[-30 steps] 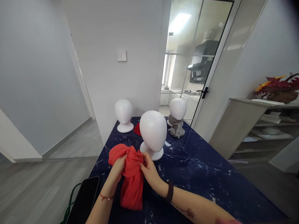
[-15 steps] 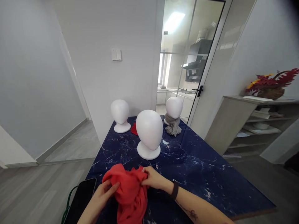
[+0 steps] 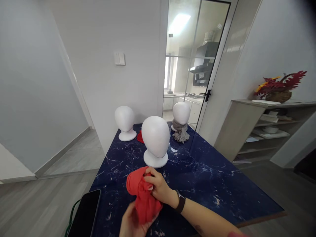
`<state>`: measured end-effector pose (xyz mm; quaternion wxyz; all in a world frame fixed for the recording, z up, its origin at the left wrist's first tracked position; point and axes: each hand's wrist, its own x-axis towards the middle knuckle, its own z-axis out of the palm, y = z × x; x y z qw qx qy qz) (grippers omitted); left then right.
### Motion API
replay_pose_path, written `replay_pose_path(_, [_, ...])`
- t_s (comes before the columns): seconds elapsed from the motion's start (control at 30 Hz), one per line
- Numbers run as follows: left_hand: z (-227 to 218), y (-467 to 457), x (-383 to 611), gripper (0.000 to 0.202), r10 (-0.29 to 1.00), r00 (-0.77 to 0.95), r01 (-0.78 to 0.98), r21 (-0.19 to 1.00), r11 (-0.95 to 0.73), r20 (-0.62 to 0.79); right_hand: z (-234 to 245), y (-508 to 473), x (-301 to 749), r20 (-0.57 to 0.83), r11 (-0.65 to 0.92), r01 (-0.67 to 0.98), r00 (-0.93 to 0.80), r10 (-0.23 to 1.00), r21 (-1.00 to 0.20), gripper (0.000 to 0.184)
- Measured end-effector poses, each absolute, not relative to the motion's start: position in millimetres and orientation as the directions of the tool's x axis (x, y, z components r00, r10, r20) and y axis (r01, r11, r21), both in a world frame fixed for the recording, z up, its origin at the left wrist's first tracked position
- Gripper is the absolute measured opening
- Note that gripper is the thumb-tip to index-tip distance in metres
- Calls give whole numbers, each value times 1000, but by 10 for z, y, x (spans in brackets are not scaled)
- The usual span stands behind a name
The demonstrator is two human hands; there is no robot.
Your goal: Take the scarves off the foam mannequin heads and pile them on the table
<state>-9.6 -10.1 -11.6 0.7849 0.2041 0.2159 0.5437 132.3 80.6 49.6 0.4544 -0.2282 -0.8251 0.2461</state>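
A bunched red cloth point(image 3: 141, 194) hangs between both my hands just above the dark blue marbled table point(image 3: 209, 171). My right hand point(image 3: 158, 187) is closed on its upper part from the right, a black watch on the wrist. My left hand point(image 3: 132, 223) cups the cloth's lower end from below, fingers wrapped round it. Right behind the cloth stands a white foam mannequin head point(image 3: 155, 140), bare.
Two more white heads stand at the table's far end: a bare one point(image 3: 125, 121) at the left, another with a grey scarf point(image 3: 180, 133) at the right. Something red point(image 3: 140, 136) lies between them. A black phone point(image 3: 85, 212) lies at the near left edge. A shelf unit point(image 3: 266, 128) stands right.
The cloth has been gathered into a tighter bundle. My right hand moved onto its top and my left hand dropped underneath it. The view has shifted slightly.
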Motion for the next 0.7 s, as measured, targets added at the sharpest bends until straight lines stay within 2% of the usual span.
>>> replay_pose_path(0.03, [-128,-95,-162,40,946,305,-817,481,319,-109,452,808,1320,680,849,245,-514,524,-469,15])
replay_pose_path(0.1, [-114,-98,-317,42,957,246,-855,429,290,-154,380,792,1306,657,918,319,-645,391,-233,18])
replay_pose_path(0.17, [-67,-109,-438,38,948,175,-839,464,286,-267,352,734,1274,570,951,290,-765,300,-110,17])
replay_pose_path(0.2, [-35,-111,-475,34,932,110,-809,513,285,-345,357,690,1254,533,962,258,-802,268,-95,18])
replay_pose_path(0.27, [44,-103,-511,34,878,-93,-721,640,266,-469,389,593,1226,492,973,168,-841,226,-159,25])
replay_pose_path(0.3, [92,-97,-522,37,843,-208,-668,702,247,-495,405,555,1225,493,961,130,-837,239,-245,29])
replay_pose_path(0.33, [144,-92,-534,41,813,-311,-612,758,224,-492,415,533,1239,514,927,107,-806,292,-358,31])
replay_pose_path(0.37, [200,-91,-550,45,792,-396,-553,809,199,-465,414,535,1270,542,865,113,-737,403,-489,30])
replay_pose_path(0.43, [309,-105,-596,55,776,-519,-412,900,140,-358,370,630,1382,531,640,177,-418,737,-748,22])
replay_pose_path(0.47, [356,-117,-621,59,779,-558,-333,937,107,-288,329,726,1458,455,488,205,-187,871,-849,20])
replay_pose_path(0.5, [393,-128,-642,61,783,-582,-259,963,75,-218,280,849,1542,361,347,217,27,932,-912,20])
replay_pose_path(0.53, [419,-134,-658,62,787,-597,-198,979,47,-158,230,991,1625,286,243,229,180,941,-943,30])
replay_pose_path(0.57, [432,-131,-666,63,797,-594,-154,988,22,-111,183,1144,1701,249,183,251,262,932,-950,48])
replay_pose_path(0.63, [431,-86,-663,64,815,-578,-85,996,-14,-38,110,1444,1805,260,169,320,270,927,-932,85])
replay_pose_path(0.7, [425,14,-642,64,798,-600,60,998,-20,52,71,1685,1823,326,234,373,204,923,-898,100])
